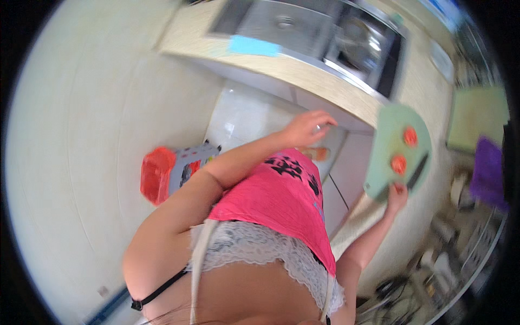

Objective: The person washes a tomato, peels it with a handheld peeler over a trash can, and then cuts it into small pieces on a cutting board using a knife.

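My left hand [310, 128] hangs in the air before the pink apron [284, 183], with a ring on one finger. Its fingers are loosely bent and seem to hold nothing. At the near edge of a pale green cutting board [390, 134], my right hand [397, 199] has its fingers bent beside the lower end of a dark knife [418, 172]. Blur hides whether it grips the knife, the board or neither. Two red pieces, apparently cut tomato [410, 136], lie apart on the board, to the left of the knife.
A steel sink [284, 24] is set in the counter [345, 87], with a second basin [357, 44] holding a shiny metal bowl or pan. A light blue cloth [254, 46] lies on the front edge. Purple cloth [487, 170] is at right. A red-lined bin [158, 174] stands left.
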Tool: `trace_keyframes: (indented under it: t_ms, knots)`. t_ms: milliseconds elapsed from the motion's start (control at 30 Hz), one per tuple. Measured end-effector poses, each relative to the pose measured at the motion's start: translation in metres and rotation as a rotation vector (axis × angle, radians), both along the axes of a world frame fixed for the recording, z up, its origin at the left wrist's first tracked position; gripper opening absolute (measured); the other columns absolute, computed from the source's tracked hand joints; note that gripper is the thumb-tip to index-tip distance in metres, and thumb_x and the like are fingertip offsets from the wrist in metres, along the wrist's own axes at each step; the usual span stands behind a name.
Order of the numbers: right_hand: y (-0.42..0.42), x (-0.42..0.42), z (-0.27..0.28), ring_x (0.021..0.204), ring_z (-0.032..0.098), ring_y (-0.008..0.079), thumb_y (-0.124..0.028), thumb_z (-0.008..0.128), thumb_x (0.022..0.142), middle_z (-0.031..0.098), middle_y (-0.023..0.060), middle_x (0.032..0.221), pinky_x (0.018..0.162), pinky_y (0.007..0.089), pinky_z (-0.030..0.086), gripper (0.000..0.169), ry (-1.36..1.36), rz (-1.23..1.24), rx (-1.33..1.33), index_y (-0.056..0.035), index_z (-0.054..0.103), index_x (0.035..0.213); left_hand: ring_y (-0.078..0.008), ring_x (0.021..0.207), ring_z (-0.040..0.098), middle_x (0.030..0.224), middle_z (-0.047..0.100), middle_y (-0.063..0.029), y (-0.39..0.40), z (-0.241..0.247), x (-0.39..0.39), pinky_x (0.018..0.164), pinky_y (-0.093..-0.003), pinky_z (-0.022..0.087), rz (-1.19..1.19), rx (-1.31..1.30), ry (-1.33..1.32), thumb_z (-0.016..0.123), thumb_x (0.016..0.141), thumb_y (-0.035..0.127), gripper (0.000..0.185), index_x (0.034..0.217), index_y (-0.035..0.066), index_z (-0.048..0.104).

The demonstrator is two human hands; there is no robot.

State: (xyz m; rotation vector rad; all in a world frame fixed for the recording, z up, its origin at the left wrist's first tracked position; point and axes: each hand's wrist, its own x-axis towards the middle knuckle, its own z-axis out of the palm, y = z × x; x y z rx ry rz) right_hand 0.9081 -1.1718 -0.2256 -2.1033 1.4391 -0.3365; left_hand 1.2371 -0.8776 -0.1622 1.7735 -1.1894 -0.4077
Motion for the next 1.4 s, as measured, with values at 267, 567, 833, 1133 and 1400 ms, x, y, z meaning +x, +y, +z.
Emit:
trace_keyframes:
  t_ms: [267,567,833,1133,1400]
  knots:
    - [0.196,0.196,0.047,0.089,0.055,0.0116,0.001,0.058,0.085,0.058,0.0023,0.098,0.078,0.0241,0.047,0.015,-0.611,0.29,1.062,-0.0074,0.058,0.098,-0.0232,0.098,0.06,0.104,0.061,-0.0069,0.23,-0.03,0.012,0.085,-0.0338,0.048,0.651,-0.05,0.176,0.056,0.088,0.008,0.021,0.108,0.009,0.061]
    - [0.607,0.371,0.062,0.103,0.056,0.0154,-0.005,0.062,0.086,0.057,0.005,0.107,0.088,0.0299,0.047,0.025,0.204,1.232,1.615,-0.0048,0.057,0.11,-0.0163,0.099,0.06,0.107,0.062,-0.0062,0.444,-0.072,-0.106,0.087,-0.0303,0.049,1.64,-0.216,0.391,0.054,0.088,0.0,0.025,0.112,0.007,0.059]
    - [0.723,0.358,0.078,0.116,0.051,0.0164,-0.018,0.061,0.091,0.051,0.0063,0.129,0.096,0.0397,0.045,0.041,0.389,1.345,1.491,-0.006,0.047,0.128,-0.0156,0.092,0.061,0.1,0.065,-0.0055,0.48,-0.097,-0.193,0.081,-0.0281,0.049,2.05,-0.217,0.599,0.053,0.09,0.004,0.021,0.109,0.005,0.06]
    - [0.372,0.359,0.05,0.096,0.059,0.0149,-0.016,0.058,0.093,0.061,0.0046,0.103,0.083,0.0293,0.049,0.021,-0.044,0.823,1.199,-0.0057,0.058,0.111,-0.0098,0.096,0.057,0.106,0.062,-0.0036,0.422,-0.065,0.018,0.087,-0.0241,0.045,1.39,-0.343,0.512,0.054,0.095,0.008,0.017,0.11,0.002,0.059]
    - [0.176,0.338,0.053,0.092,0.061,0.0138,-0.013,0.054,0.094,0.063,0.0042,0.101,0.079,0.028,0.05,0.019,-0.464,0.373,1.085,-0.0055,0.058,0.111,-0.0145,0.107,0.056,0.113,0.061,-0.0074,0.116,0.045,0.22,0.097,-0.0282,0.042,0.572,-0.307,0.566,0.057,0.095,0.016,0.029,0.12,0.002,0.057]
